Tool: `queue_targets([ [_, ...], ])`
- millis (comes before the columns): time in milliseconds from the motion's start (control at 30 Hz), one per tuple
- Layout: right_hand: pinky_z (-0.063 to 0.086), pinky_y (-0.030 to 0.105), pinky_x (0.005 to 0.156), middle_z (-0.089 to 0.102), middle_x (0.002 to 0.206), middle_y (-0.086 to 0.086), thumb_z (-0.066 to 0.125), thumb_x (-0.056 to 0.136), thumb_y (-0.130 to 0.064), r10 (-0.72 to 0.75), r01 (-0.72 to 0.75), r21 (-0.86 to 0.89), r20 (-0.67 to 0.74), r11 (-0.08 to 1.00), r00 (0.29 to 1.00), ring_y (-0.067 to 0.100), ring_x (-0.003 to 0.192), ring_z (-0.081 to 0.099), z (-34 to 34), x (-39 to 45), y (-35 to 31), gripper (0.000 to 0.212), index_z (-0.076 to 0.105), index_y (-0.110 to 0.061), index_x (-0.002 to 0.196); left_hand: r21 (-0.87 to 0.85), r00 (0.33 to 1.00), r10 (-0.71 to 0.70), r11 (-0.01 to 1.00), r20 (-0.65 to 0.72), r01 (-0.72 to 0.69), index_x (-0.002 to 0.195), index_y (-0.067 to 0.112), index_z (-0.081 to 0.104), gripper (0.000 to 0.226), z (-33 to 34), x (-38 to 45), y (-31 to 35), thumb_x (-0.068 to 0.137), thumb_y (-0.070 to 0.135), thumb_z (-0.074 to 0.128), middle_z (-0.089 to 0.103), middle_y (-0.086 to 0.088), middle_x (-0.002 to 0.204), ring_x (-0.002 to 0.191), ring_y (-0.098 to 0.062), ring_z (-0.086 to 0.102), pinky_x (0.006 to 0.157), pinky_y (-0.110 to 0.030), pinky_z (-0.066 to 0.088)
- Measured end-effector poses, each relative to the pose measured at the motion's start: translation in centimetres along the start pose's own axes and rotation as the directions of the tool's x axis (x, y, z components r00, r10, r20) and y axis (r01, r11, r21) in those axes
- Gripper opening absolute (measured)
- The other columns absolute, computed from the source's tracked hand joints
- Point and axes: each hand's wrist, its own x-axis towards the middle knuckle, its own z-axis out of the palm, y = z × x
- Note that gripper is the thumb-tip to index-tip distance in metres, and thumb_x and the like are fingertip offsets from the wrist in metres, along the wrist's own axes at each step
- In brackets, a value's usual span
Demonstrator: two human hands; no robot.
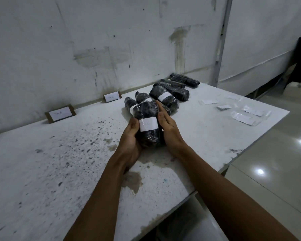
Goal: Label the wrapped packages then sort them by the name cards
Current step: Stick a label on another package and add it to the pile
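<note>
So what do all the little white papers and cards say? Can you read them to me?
None can be read for sure.
Left name card: faint handwriting, too blurred.
Right name card: faint handwriting, too blurred.
Label on the held package, between the left hand and right hand: a faint mark, unreadable.
Label on the package behind: no writing visible.
Loose labels on the table: no writing visible.

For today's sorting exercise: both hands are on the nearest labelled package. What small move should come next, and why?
Probably lift the package and read its white label. The left hand grips one side, the right hand presses flat on the other, and two name cards wait by the wall.
</note>
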Motion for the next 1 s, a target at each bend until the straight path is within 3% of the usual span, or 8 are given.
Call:
queue_targets([
  [133,0.051,0.031,0.106,0.059,0.144,0.005,0.031,0.112,-0.026,0.043,-0.044,-0.002,-0.073,0.999,0.996,0.016,0.131,0.057,0.0,0.0,0.0,0.043,0.046,-0.017,0.151,0.055,0.995,0.082,0.995,0.06,-0.085,0.155,0.025,0.039,0.051,0.1,-0.1,0.0,0.104,0.02,0.041,0.059,0.001,0.146,0.126,-0.017,0.062,0.101,-0.038,0.055],
  [267,0.055,0.034,0.1,0.068,0.13,0.005,0.031,0.112,-0.027,0.058,-0.06,-0.01,-0.121,0.998,0.991,0.018,0.119,0.065,0.0,-0.1,-0.4,0.039,0.057,-0.017,0.141,0.169,0.987,0.098,0.979,0.126,-0.119,0.159,0.033,0.028,0.073,-0.3,-0.2,0.2,0.092,0.021,0.055,0.05,0.002,0.154,0.135,-0.017,0.055,0.109,-0.039,0.049],
  [433,0.057,0.032,0.094,0.07,0.124,0.006,0.03,0.112,-0.026,0.042,-0.045,-0.025,-0.141,0.999,0.989,0.019,0.113,0.068,0.1,-0.1,-0.6,0.034,0.061,-0.026,0.127,0.345,0.973,0.102,0.923,0.205,-0.169,0.161,0.039,0.012,0.097,-1.4,0.0,-0.1,0.088,0.008,0.068,0.052,0.005,0.152,0.133,-0.014,0.057,0.106,-0.038,0.05],
  [533,0.058,0.03,0.09,0.069,0.123,0.011,0.03,0.112,-0.024,0.038,-0.044,-0.041,-0.144,0.998,0.989,0.023,0.112,0.068,0.0,0.0,-0.3,0.038,0.061,-0.015,0.131,0.37,0.973,0.091,0.914,0.211,-0.166,0.16,0.044,0.014,0.1,-1.8,0.2,-0.3,0.088,0.004,0.071,0.057,0.008,0.147,0.134,-0.017,0.057,0.108,-0.045,0.049],
  [633,0.057,0.029,0.086,0.069,0.122,0.012,0.03,0.112,-0.025,0.044,-0.052,-0.058,-0.142,0.997,0.989,0.022,0.11,0.068,0.0,0.1,0.0,0.039,0.059,-0.011,0.134,0.434,0.982,0.137,0.882,0.133,-0.182,0.159,0.04,0.024,0.101,-1.6,0.1,-0.3,0.078,0.017,0.079,0.06,0.003,0.145,0.131,-0.02,0.059,0.107,-0.049,0.051],
  [700,0.057,0.032,0.091,0.069,0.123,0.01,0.03,0.112,-0.026,0.035,-0.045,-0.065,-0.148,0.997,0.988,0.022,0.111,0.067,0.1,0.1,0.0,0.038,0.059,-0.014,0.132,0.495,0.977,0.198,0.842,0.083,-0.212,0.159,0.034,0.031,0.099,-1.3,0.0,-0.1,0.074,0.022,0.081,0.062,0.002,0.141,0.126,-0.015,0.061,0.102,-0.044,0.055],
  [867,0.056,0.032,0.093,0.067,0.123,0.011,0.03,0.112,-0.025,-0.008,-0.008,-0.105,-0.147,0.994,0.989,0.021,0.111,0.066,0.2,0.0,0.0,0.035,0.057,-0.015,0.132,0.561,0.945,0.324,0.775,0.044,-0.291,0.159,0.021,0.031,0.088,0.0,-0.5,-0.2,0.087,0.003,0.076,0.063,0.019,0.121,0.099,0.012,0.066,0.08,-0.015,0.056],
  [1000,0.054,0.03,0.097,0.065,0.126,0.007,0.03,0.112,-0.025,-0.037,0.019,-0.142,-0.126,0.99,0.991,0.017,0.113,0.065,0.3,-0.2,-0.1,0.035,0.054,-0.015,0.136,0.59,0.917,0.399,0.743,-0.013,-0.315,0.16,0.026,0.028,0.093,0.7,-0.5,-0.5,0.085,0.012,0.081,0.065,0.013,0.125,0.102,0.01,0.067,0.085,-0.017,0.057],
])
